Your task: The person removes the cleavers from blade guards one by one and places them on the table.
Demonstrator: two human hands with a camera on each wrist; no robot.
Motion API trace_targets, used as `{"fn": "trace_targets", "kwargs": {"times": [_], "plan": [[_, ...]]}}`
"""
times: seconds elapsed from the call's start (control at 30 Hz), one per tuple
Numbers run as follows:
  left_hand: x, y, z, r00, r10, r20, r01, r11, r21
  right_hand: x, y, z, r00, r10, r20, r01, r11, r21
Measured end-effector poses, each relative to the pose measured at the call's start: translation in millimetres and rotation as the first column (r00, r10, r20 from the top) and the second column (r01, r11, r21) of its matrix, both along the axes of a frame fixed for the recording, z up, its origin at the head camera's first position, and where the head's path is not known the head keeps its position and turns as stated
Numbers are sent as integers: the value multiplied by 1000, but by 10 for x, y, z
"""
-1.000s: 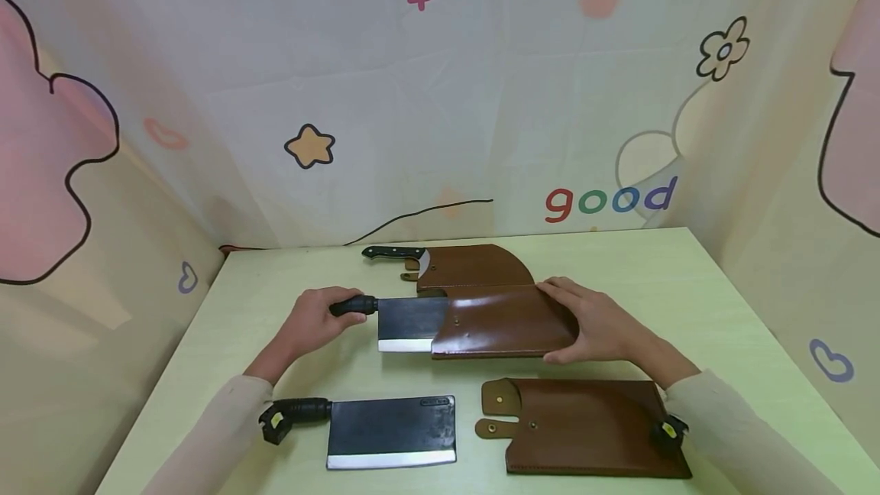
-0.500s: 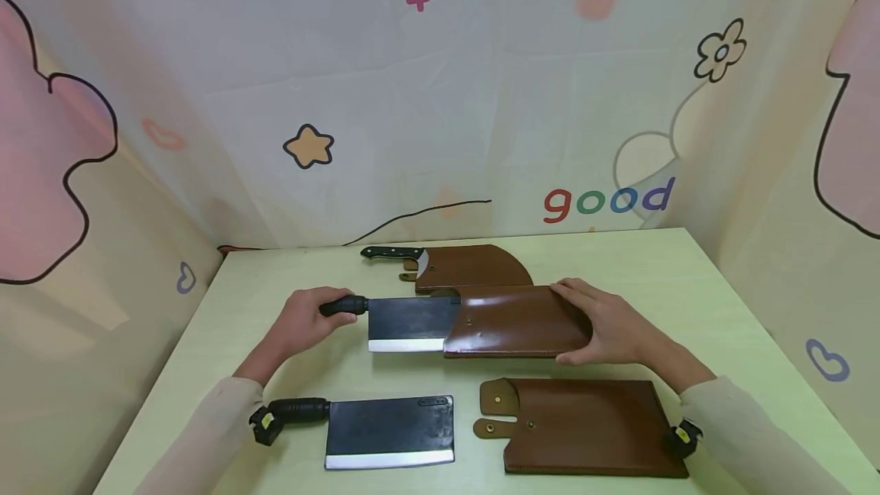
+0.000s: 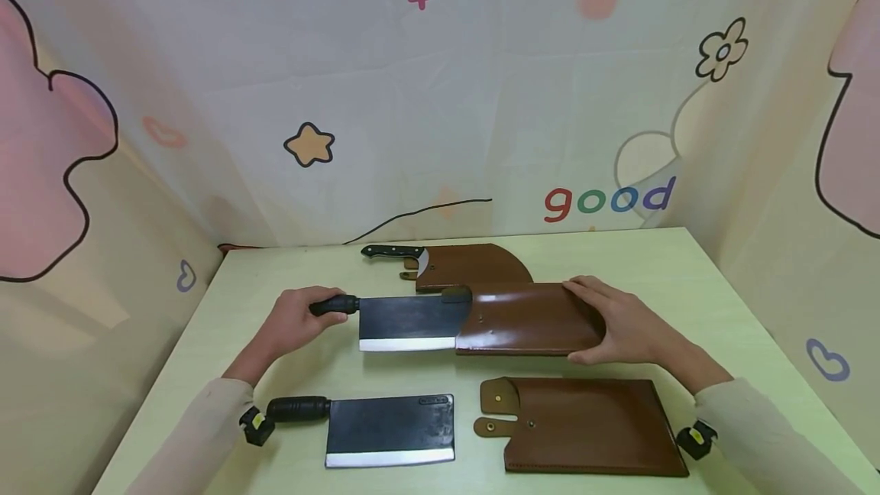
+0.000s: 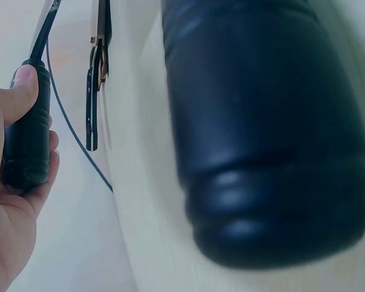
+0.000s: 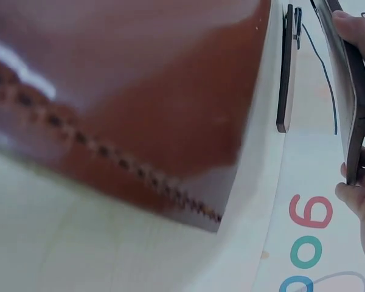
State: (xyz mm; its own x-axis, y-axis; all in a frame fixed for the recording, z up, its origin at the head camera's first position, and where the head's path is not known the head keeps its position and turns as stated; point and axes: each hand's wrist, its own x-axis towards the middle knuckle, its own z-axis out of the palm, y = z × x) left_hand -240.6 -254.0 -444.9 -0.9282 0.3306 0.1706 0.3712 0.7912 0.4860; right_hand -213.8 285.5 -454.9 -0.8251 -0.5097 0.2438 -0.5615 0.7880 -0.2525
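Left hand (image 3: 294, 321) grips cleaver (image 3: 409, 323) by handle (image 3: 334, 304); right hand (image 3: 631, 325) grips sheath (image 3: 525, 319) at right end; cleaver between hands, seemingly partly inside.

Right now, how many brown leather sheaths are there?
3: a glossy brown leather sheath in the right hand, a rounded brown leather sheath behind it, and a rectangular brown leather sheath low in the head view.

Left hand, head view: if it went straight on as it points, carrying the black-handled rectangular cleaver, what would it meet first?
The glossy brown leather sheath in the right hand, most likely: it lies ahead of the left hand and hides part of the cleaver, though depth is unclear.
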Motion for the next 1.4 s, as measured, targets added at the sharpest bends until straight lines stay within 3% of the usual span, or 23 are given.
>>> {"fn": "trace_targets", "kwargs": {"times": [0.4,0.73,1.4], "plan": [[28,-172,-36,999,-9,-31,9,1000,2,35,171,25,1000,-20,9,20,1000,21],[64,-267,-77,1000,23,17,-23,1000,-16,60,288,7,999,-35,8,35,999,25],[85,-313,-273,997,6,83,3,995,-101,45,382,-95,996,-43,74,39,998,53]]}}
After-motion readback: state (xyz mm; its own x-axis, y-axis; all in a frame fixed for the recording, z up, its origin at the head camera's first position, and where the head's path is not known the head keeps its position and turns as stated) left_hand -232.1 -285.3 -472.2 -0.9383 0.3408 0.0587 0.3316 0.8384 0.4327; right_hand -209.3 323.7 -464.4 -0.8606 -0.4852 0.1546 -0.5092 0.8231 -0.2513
